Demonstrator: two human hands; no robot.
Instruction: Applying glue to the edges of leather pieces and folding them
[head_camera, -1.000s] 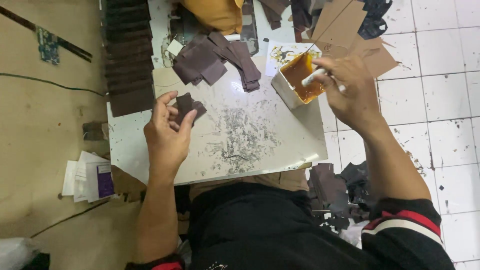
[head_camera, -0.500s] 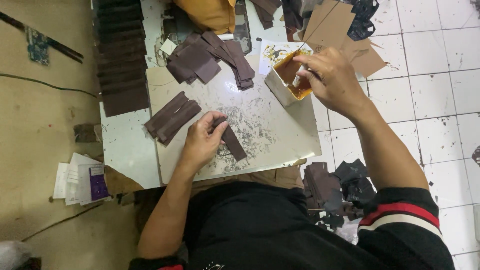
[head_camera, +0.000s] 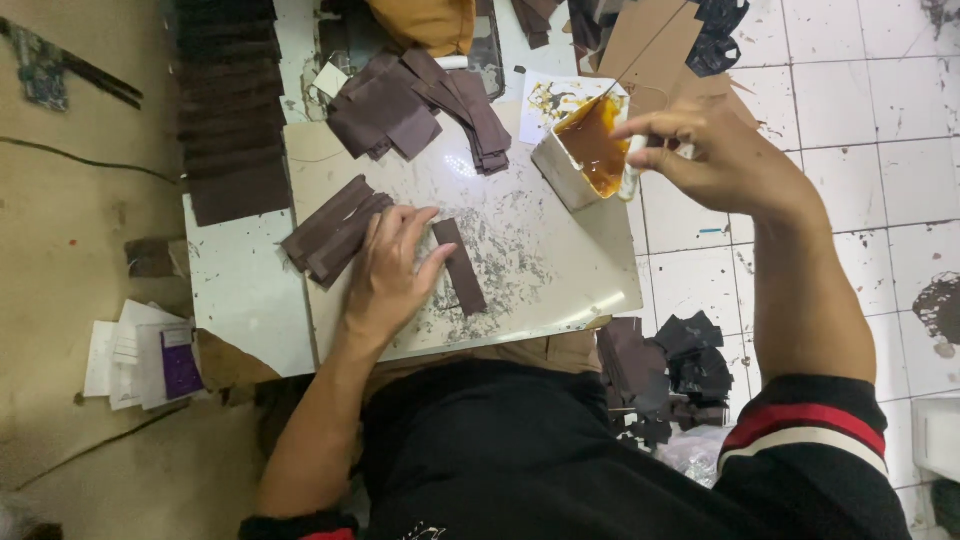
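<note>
My left hand (head_camera: 392, 270) rests flat on the pale work board (head_camera: 560, 290), fingers spread, its thumb against a dark brown leather strip (head_camera: 462, 268) lying on the board. A small stack of similar strips (head_camera: 328, 232) lies just left of that hand. My right hand (head_camera: 718, 160) is raised over an open white container of amber glue (head_camera: 588, 150) and pinches a small white-handled brush (head_camera: 632, 172) whose tip is at the container's rim.
More brown strips (head_camera: 415, 105) are heaped at the board's far side, and a long row of them (head_camera: 228, 110) runs along the left. Cardboard pieces (head_camera: 655, 45) lie beyond the glue. Dark scraps (head_camera: 665, 375) sit by my right knee; papers (head_camera: 140, 355) lie on the floor at left.
My left hand set the held strips down at the left and now presses one strip flat on the board. My right hand lifted the brush from the glue to its rim.
</note>
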